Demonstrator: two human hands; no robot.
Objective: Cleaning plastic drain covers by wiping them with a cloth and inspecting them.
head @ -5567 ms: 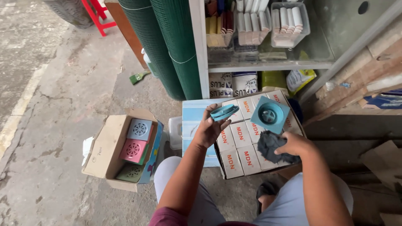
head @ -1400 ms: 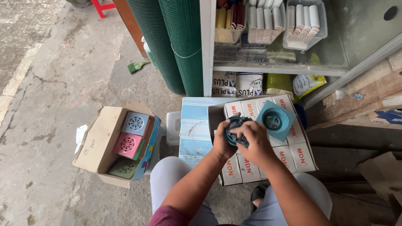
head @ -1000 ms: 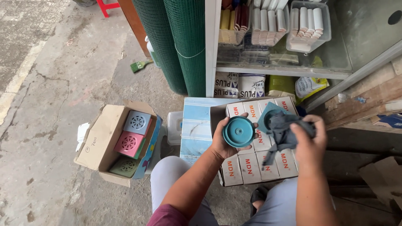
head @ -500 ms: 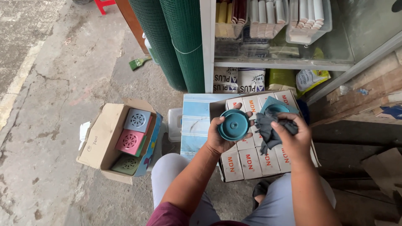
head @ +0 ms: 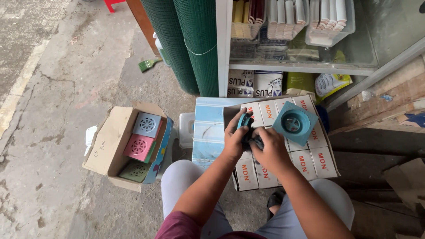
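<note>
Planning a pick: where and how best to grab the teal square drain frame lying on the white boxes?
Probably pinch the square drain frame by two opposite flat edges from above: it lies flat on the white boxes, turned diamond-wise, right of both hands, its round centre recessed.

Hardware shop front, I'm sitting out on cracked concrete pavement (head: 57, 88). Green wire mesh rolls (head: 186, 40) stand against a white-framed glass display case (head: 283, 44) with stacked stock in a clear tub (head: 330, 22) and bags (head: 332, 82) on the lower shelf. Carton of small white boxes (head: 283, 146) sits before my knees, a blue square drain cover (head: 294, 123) lying on top. Open cardboard box (head: 128, 146) beside me holds more drain covers, blue, pink, green. Paintbrush (head: 148, 64) on the ground. Timber planks (head: 389, 88) at right.
</note>
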